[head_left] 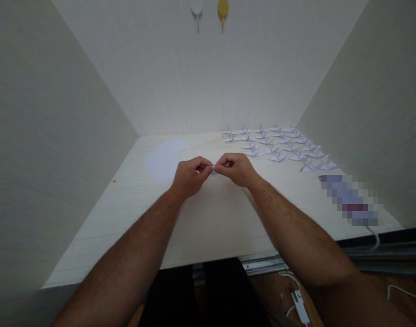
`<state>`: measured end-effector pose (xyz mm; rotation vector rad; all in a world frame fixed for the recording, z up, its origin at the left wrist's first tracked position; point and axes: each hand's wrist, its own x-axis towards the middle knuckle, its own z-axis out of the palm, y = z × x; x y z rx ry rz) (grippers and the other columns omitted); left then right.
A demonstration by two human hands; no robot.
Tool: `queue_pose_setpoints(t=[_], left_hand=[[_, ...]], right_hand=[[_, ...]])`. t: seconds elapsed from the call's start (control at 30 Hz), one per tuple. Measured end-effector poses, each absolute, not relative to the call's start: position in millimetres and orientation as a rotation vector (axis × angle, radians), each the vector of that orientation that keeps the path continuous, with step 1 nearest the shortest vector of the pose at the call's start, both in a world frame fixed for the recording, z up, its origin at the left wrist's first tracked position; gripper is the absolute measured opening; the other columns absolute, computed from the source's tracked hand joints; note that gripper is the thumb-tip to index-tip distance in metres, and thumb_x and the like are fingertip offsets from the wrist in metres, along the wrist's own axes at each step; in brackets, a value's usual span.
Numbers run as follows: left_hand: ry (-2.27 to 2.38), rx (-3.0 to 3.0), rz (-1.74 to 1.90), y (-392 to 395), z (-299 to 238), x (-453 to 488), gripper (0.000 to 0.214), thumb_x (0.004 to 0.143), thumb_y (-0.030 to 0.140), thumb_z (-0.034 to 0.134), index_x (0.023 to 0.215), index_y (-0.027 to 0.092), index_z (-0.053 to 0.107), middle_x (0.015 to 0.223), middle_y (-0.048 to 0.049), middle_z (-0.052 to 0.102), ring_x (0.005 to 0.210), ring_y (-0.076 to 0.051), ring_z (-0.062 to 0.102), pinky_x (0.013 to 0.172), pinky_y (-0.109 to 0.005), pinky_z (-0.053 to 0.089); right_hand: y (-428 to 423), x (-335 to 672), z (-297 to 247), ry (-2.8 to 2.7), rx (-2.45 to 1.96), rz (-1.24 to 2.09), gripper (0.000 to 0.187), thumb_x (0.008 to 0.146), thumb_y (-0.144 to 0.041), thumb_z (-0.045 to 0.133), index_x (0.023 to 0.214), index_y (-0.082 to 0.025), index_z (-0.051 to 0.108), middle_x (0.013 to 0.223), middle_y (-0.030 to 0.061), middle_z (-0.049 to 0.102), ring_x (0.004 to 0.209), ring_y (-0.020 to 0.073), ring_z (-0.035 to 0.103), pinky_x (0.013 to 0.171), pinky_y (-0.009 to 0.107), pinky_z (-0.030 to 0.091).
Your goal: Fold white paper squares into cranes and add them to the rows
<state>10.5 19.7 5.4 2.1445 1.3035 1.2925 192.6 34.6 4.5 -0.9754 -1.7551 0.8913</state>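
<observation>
A small folded piece of white paper (214, 170) is pinched between my two hands, above the middle of the pale table. My left hand (193, 175) grips its left side with thumb and forefinger. On its right side, my right hand (237, 169) pinches it the same way. Most of the paper is hidden by the fingertips, so its exact folded shape does not show. Behind my left hand lie white paper sheets (160, 159). Several folded white paper cranes (278, 156) stand in rows beyond my right hand.
The pale table (208, 227) is walled at the back and both sides. A blurred-out device (347, 200) with a white cable lies near the right edge. A tiny orange bit (114, 181) sits at the left. A white power strip (299, 306) rests on the floor below.
</observation>
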Motion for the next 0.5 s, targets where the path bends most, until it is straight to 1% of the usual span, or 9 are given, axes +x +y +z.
queue_pose_setpoints(t=[0.17,0.37,0.5], left_hand=[[1.289,2.037,1.318,17.9,7.6,12.7,0.007,0.076,0.022,0.065,0.074,0.017,0.07,0.066,-0.0005,0.07,0.057,-0.01,0.058,0.056,-0.022,0.044],[1.209,1.859,1.288,21.5,3.3,12.2,0.011,0.074,0.027,0.068,0.073,0.016,0.069,0.068,-0.0026,0.07,0.059,-0.012,0.06,0.058,-0.025,0.047],[1.114,1.774,1.26,24.0,3.5,10.7,0.013,0.074,0.028,0.069,0.073,0.016,0.067,0.068,-0.0025,0.068,0.06,-0.012,0.06,0.058,-0.024,0.047]], right_hand=[[32.3,191.5,4.7,-1.753,-0.959,0.868,0.019,0.072,-0.033,0.072,0.069,-0.015,0.067,0.057,-0.0022,0.057,0.052,0.0066,0.042,0.049,0.021,0.031],[28.7,187.5,5.5,-1.735,-0.979,0.861,0.018,0.072,-0.031,0.07,0.068,-0.015,0.065,0.057,-0.0021,0.057,0.052,0.0067,0.042,0.048,0.021,0.03],[27.0,186.1,7.6,-1.713,-1.01,0.857,0.018,0.072,-0.031,0.07,0.066,-0.014,0.065,0.055,-0.0024,0.056,0.051,0.0065,0.04,0.047,0.021,0.028]])
